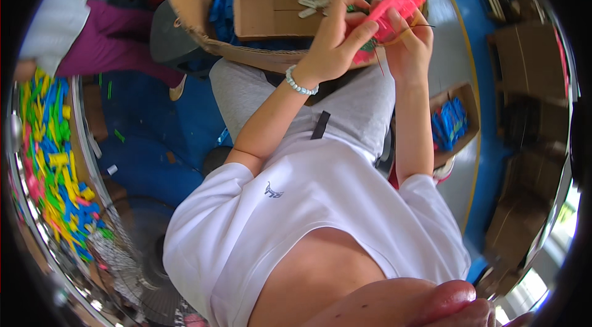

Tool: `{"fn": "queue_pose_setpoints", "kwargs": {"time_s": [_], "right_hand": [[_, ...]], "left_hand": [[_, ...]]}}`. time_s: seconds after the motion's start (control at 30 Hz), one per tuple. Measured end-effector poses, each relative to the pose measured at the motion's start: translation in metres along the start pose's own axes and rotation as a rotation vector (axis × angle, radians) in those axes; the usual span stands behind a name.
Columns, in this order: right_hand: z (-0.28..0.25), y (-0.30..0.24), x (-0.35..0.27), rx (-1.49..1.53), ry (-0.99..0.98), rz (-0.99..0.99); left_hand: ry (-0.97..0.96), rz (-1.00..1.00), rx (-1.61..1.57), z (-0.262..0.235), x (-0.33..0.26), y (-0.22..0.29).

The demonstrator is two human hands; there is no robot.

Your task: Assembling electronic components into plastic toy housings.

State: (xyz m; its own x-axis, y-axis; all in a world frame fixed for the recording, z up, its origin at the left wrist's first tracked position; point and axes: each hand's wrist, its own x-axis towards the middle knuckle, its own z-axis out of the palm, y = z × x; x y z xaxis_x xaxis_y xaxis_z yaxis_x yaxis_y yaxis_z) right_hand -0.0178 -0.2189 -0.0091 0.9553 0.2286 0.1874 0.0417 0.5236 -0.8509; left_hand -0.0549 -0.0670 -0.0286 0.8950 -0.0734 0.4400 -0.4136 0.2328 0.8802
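A bright pink plastic casing (402,1) is held tilted above the front of a large cardboard box. My left hand (339,36) pinches it from the left between thumb and fingers. My right hand (409,44) is closed around its right side, with the thumb pressed on its face. Below the casing, between my hands, shows a bit of green (368,46), perhaps a circuit board, with a pink edge under it. Thin wires stick out near both hands. The inner ends of the fingers are partly hidden behind the casing.
A shallow cardboard tray (265,9) with small white parts (314,1) sits inside the large box (197,0), over blue pieces. To my right stands a carton of blue packets (450,123). At left, a bin holds colourful plastic strips (58,157); a person in purple trousers (117,40) is nearby.
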Motion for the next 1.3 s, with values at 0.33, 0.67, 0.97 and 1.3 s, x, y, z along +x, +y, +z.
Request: {"fn": "queue_pose_setpoints", "kwargs": {"time_s": [0.33, 0.67, 0.97, 1.3], "right_hand": [[-0.080, -0.032, -0.087, -0.157, 0.253, -0.415], [-0.314, -0.043, -0.246, -1.696, 0.268, 0.249], [-0.316, -0.001, -0.268, -1.542, 0.280, 0.590], [-0.288, -0.038, -0.249, -1.490, 0.391, 0.734]], "left_hand": [[-0.479, 0.251, 0.166, 0.050, -0.007, -0.034], [-0.313, -0.072, 0.309, -0.053, 0.021, 0.032], [-0.149, -0.399, 0.399, -0.161, 0.174, -0.038], [-0.586, -0.123, 1.108, -0.036, 0.270, -0.331]]}}
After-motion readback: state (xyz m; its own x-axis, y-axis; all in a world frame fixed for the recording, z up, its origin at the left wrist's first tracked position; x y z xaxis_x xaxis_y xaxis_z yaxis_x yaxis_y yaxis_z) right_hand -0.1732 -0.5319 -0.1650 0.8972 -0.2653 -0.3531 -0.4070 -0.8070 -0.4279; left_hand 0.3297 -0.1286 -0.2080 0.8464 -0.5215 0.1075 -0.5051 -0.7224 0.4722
